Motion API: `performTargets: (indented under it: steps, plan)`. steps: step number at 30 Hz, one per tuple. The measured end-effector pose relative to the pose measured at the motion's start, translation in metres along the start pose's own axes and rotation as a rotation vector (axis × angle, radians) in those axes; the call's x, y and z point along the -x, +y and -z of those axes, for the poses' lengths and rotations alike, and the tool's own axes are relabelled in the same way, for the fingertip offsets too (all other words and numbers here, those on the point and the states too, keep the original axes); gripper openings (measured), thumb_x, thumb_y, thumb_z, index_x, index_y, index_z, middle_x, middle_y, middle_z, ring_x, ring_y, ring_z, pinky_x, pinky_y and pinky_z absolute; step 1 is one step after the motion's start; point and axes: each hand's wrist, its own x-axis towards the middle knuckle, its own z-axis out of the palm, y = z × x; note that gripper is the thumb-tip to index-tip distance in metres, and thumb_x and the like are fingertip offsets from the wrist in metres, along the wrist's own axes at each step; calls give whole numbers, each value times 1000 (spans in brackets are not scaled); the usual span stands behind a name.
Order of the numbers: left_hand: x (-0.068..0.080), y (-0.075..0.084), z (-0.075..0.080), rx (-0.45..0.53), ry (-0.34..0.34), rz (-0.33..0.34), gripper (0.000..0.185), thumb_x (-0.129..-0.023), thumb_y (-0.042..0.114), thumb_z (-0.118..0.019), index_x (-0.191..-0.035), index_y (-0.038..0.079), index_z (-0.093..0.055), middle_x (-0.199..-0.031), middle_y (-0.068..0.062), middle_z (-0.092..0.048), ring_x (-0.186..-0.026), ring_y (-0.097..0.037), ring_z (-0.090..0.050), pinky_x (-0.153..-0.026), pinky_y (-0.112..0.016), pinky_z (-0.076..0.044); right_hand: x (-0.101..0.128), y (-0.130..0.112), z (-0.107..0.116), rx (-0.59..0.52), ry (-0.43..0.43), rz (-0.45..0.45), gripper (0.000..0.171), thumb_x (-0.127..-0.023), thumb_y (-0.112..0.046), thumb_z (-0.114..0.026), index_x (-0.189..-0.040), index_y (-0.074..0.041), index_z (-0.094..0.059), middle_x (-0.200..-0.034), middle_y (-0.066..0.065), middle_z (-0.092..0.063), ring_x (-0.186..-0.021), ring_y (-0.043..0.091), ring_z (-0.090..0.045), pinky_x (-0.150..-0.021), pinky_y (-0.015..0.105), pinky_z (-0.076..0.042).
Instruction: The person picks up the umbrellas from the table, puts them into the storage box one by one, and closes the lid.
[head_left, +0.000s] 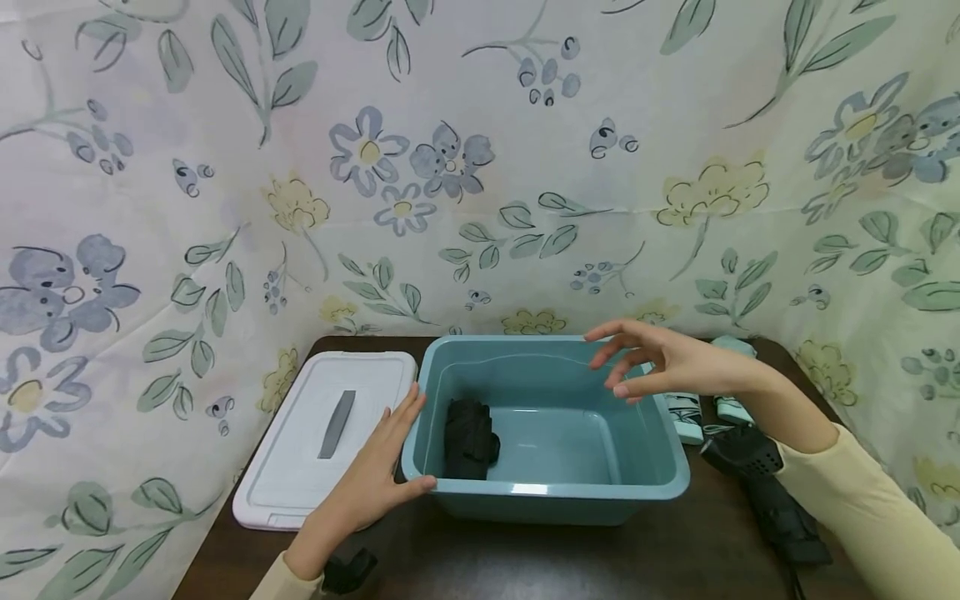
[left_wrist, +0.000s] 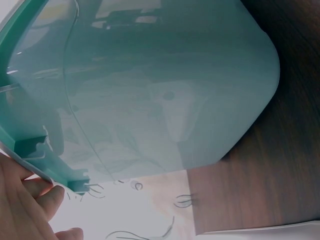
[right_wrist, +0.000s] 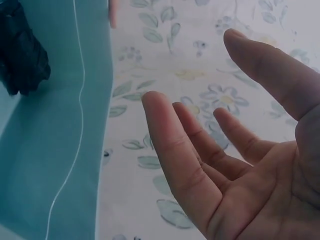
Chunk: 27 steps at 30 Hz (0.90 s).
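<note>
A blue-green plastic bin [head_left: 555, 492] stands on the dark table. At the left end inside it lies a black folded bundle [head_left: 468, 440], whose kind I cannot make out. My left hand [head_left: 378, 467] is at the bin's left rim, thumb spread towards the front corner. The left wrist view has those fingers [left_wrist: 50, 200] against the underside of the rim. Over the bin's right end hovers my right hand [head_left: 671, 360], its fingers loosely bent and apart. Nothing lies in that palm [right_wrist: 270, 200] in the right wrist view.
Left of the bin lies a white lid [head_left: 281, 467] with a grey handle [head_left: 337, 425]. Light sneakers [head_left: 684, 417] sit to the right, partly hidden by my right arm. A long black folded item [head_left: 787, 521] lies near them. Floral cloth [head_left: 480, 275] hangs behind the table.
</note>
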Motion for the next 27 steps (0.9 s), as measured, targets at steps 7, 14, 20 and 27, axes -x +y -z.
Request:
performTargets:
  steps: [7,14,20,27]
  plan:
    - [2,-1,-1,-1,21,-9,97,-78,48,-68,-150,18,-12,-157,1,-6,-143,-20,-12,-111,-20,8,9,7,1,27,43,49,59,-89,-2,-58,-140,-8,-30,-124,21,-45,-96,24,-61,-70,44,-53]
    - [1,-1,-1,4,33,-28,95,-79,52,-64,-150,16,-14,-157,-1,-8,-143,-20,-13,-111,-18,8,18,11,2,67,90,62,57,-89,-2,-58,-139,-6,-31,-122,17,-49,-97,21,-61,-73,42,-53]
    - [1,-1,-2,2,29,-20,96,-79,50,-66,-150,16,-12,-157,-2,-8,-143,-18,-12,-111,-19,8,26,14,5,49,126,85,56,-90,0,-56,-140,-4,-30,-122,12,-51,-98,22,-61,-74,41,-53]
    - [0,-1,-2,-1,31,-18,97,-78,49,-67,-150,18,-12,-157,-2,-8,-143,-19,-13,-110,-16,10,40,22,6,27,163,98,53,-91,3,-52,-138,-1,-29,-122,13,-50,-99,21,-61,-73,39,-54]
